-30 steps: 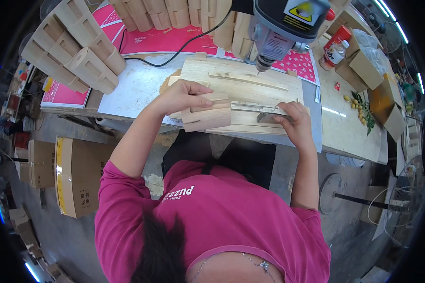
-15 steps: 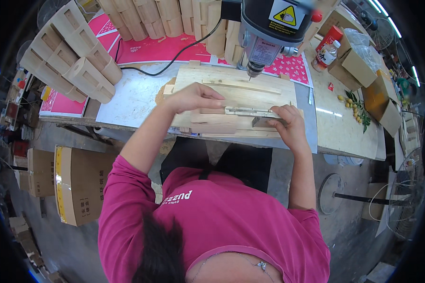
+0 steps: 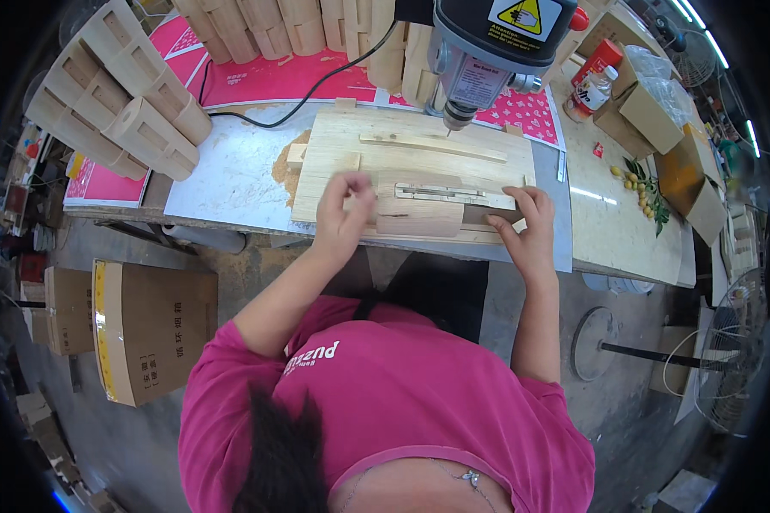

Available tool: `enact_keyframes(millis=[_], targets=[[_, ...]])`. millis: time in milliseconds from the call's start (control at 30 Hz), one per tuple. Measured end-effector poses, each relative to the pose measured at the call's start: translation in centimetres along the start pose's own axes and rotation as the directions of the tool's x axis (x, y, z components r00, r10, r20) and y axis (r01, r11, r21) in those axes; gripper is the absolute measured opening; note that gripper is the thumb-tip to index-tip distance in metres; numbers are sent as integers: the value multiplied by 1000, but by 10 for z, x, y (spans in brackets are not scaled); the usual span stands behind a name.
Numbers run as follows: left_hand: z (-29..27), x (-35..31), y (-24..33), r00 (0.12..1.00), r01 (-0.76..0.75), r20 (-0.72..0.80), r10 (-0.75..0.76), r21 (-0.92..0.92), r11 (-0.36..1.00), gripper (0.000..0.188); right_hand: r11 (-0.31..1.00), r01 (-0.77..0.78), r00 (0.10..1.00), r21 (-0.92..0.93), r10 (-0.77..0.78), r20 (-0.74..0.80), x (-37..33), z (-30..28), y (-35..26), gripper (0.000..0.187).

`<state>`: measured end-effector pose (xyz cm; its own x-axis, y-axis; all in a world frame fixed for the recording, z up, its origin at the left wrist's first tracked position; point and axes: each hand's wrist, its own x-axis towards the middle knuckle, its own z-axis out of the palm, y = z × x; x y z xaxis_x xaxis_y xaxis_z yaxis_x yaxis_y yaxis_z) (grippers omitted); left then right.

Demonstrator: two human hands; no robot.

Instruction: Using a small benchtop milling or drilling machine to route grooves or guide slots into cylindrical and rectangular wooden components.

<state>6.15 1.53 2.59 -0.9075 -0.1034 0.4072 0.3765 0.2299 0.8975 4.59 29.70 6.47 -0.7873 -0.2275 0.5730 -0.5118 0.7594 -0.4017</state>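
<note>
The right hand (image 3: 529, 215) grips the right end of a pale, flat, straight strip with a long narrow slot (image 3: 453, 196), its thumb lying lower, against a grey flat piece (image 3: 488, 217) that may belong to the strip. The left hand (image 3: 344, 214) is blurred, its fingers loosely bent with nothing seen between them, just beside the left end of a smooth, pale wooden block with a rounded face (image 3: 415, 221). That block lies between the hands, with the strip along its top. If only the right-hand pinch steadies the strip, a small twist there could swing its far end out of line; the block's rounded face could also let it roll or slide if pressed off-centre. Beneath is a broad, pale wooden board (image 3: 325, 158) carrying a thin, light wooden batten (image 3: 436, 148); a block edge catching on such a raised piece could sit tilted. Beyond stands a black-and-grey bench drill (image 3: 488, 73), its bit pointing down over the board's far part; knuckles lifted carelessly that way could knock it.
</note>
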Motion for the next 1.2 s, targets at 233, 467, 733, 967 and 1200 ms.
enact_keyframes(millis=[233,467,733,967,1200], targets=[[12,-24,8,985,-171,67,160,225,959,62,977,-213,976,-16,213,50,-9,11,10,44],[26,12,-19,970,-233,165,176,447,863,67,946,-223,969,-236,242,54,22,10,22,49],[12,42,-43,977,-199,179,115,576,793,57,943,-327,942,54,321,98,45,46,41,47],[6,46,-49,968,-197,235,88,495,846,52,975,-179,981,132,166,104,67,7,18,41],[5,44,-48,968,-186,240,69,506,842,53,959,33,911,280,86,-403,190,-81,-21,36]])
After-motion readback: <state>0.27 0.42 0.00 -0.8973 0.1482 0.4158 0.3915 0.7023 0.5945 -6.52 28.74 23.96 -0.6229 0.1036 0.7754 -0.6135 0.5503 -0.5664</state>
